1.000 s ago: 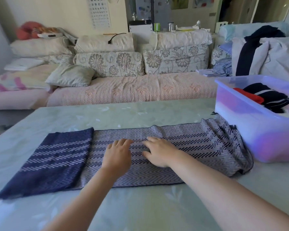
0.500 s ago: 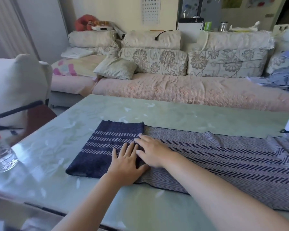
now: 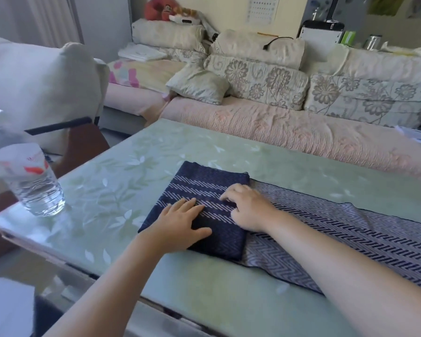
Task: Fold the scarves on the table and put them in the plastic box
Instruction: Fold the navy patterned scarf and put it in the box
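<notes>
A long scarf (image 3: 338,237) lies flat across the green table (image 3: 136,166), grey-and-navy herringbone with a dark navy end (image 3: 204,188) at the left. My left hand (image 3: 180,224) rests flat on the navy end, fingers spread. My right hand (image 3: 248,207) lies beside it, fingertips curled down onto the navy fabric near where it meets the grey part. Neither hand lifts the cloth. The plastic box is out of view.
A clear water bottle (image 3: 32,183) stands near the table's left corner. A white-cushioned chair (image 3: 41,88) sits left of the table. A sofa (image 3: 289,127) with floral cushions runs along the far side.
Both hands slid left along the scarf, from its grey middle onto the navy end. The view swung left, and the plastic box left the frame.
</notes>
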The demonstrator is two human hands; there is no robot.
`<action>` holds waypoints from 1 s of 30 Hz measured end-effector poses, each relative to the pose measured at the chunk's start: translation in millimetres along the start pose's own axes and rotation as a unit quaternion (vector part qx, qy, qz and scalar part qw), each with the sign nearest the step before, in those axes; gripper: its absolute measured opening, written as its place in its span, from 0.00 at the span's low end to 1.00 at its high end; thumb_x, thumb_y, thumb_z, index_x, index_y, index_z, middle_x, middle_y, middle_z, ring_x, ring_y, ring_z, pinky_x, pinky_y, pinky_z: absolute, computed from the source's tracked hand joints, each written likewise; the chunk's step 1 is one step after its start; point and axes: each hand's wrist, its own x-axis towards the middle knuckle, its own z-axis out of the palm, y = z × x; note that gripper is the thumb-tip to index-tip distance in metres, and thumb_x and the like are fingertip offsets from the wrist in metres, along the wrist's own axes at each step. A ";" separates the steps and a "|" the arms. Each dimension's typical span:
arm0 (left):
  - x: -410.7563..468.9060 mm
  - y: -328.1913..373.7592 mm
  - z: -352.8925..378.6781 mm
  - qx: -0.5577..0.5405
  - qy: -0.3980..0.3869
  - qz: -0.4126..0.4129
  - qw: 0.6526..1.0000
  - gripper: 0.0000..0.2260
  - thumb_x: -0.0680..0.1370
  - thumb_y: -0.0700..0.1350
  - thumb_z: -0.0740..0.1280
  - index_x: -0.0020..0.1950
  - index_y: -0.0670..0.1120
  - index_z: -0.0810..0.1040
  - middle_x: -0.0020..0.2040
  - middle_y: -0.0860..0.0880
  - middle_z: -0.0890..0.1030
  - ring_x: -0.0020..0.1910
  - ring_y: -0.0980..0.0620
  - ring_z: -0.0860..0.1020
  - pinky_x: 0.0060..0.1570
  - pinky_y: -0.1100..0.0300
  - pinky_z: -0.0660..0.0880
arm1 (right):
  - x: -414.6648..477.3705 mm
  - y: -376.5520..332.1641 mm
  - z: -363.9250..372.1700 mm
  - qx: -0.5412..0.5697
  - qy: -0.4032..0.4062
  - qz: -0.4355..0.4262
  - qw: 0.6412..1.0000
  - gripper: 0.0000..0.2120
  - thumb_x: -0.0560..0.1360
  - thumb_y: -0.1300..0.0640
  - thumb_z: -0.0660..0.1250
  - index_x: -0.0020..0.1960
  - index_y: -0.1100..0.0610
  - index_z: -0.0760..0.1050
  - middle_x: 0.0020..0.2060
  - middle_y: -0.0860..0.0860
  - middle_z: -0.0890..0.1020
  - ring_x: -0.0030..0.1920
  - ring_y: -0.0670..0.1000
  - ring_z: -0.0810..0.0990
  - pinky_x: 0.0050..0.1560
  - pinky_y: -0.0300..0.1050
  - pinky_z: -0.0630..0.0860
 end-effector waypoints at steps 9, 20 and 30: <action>-22.8 -18.1 8.0 0.035 -0.026 0.007 0.999 0.38 0.75 0.73 0.52 0.79 0.60 0.39 0.79 0.56 0.37 0.77 0.55 0.33 0.75 0.46 0.35 | -56.3 4.3 12.5 -0.020 0.013 -0.105 0.994 0.36 0.66 0.64 0.60 0.72 0.43 0.71 0.73 0.46 0.68 0.72 0.48 0.66 0.73 0.48 0.61; -39.8 -12.5 0.7 -0.061 -0.027 0.034 0.997 0.24 0.78 0.70 0.46 0.74 0.70 0.59 0.79 0.61 0.47 0.79 0.56 0.42 0.76 0.45 0.38 | -77.5 -23.7 -3.3 0.041 0.085 -0.148 0.985 0.12 0.72 0.51 0.67 0.53 0.47 0.85 0.54 0.42 0.85 0.55 0.44 0.82 0.57 0.42 0.78; -18.2 -28.8 -21.8 -0.073 0.131 -0.095 0.984 0.09 0.80 0.49 0.62 0.45 0.47 0.77 0.46 0.50 0.76 0.47 0.49 0.75 0.47 0.55 0.74 | 2.7 -44.1 -14.2 0.007 0.038 -0.051 0.998 0.13 0.79 0.55 0.61 0.57 0.46 0.82 0.56 0.44 0.83 0.57 0.49 0.79 0.58 0.48 0.76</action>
